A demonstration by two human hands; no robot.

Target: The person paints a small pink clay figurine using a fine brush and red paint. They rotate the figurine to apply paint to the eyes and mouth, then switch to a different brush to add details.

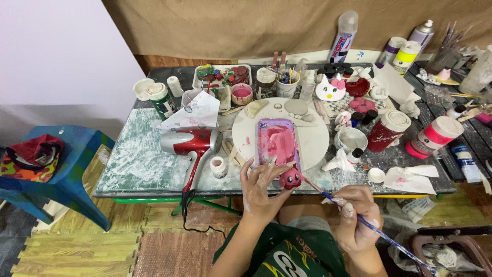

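Pink figurine [291,178] in left hand [260,191]; right hand [356,216] holds paintbrush [376,232].

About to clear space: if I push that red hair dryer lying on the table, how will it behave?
The red hair dryer looks rigid and would probably slide or pivot rather than roll, since it lies on its side. Its black cord hangs over the table edge and may drag or snag.

A paint-streaked counter [138,164] sits against a brown cloth backdrop [230,25], pale wall [56,56] at left, blue stool [72,174] beside it, yellow-brown foam mats [77,251] covering the floor.
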